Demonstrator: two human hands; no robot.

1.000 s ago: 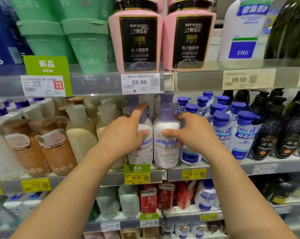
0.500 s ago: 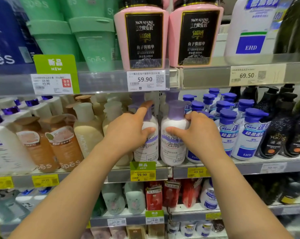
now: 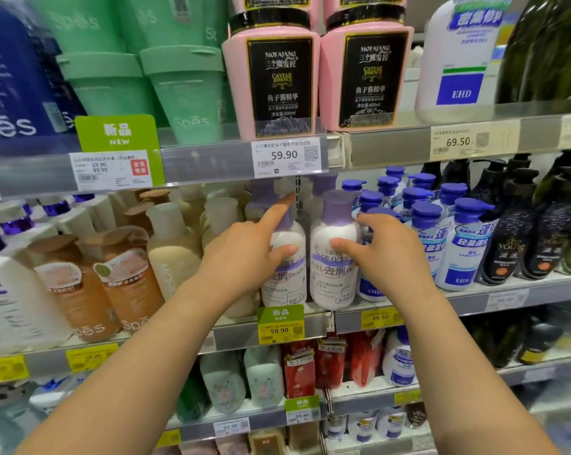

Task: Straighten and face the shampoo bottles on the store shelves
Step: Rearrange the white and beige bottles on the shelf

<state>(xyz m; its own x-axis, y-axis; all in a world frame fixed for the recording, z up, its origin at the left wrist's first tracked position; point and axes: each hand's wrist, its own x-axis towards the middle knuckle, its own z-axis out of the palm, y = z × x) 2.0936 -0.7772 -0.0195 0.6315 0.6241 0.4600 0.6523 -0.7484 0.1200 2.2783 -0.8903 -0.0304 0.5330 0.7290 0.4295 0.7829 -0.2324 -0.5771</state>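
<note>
Two white shampoo bottles with lavender caps stand side by side at the front of the middle shelf (image 3: pixel 231 336). My left hand (image 3: pixel 244 254) holds the left white bottle (image 3: pixel 289 280), thumb on its front and index finger stretched up along its cap. Around the right white bottle (image 3: pixel 335 280) my right hand (image 3: pixel 386 254) is wrapped, with the thumb on the label and the fingers behind the bottle's shoulder. Both labels face roughly forward. More lavender-capped bottles stand behind them, partly hidden.
Blue-capped white bottles (image 3: pixel 465 251) crowd the right hand's side, then black bottles (image 3: pixel 511 247). A beige bottle (image 3: pixel 172 257) and brown bottles (image 3: pixel 126 284) stand to the left. Pink bottles (image 3: pixel 277 83) sit on the upper shelf, red and pale bottles (image 3: pixel 264 379) below.
Both hands stay on the same two white bottles. My left index finger reaches a little higher along the cap. The view has shifted slightly.
</note>
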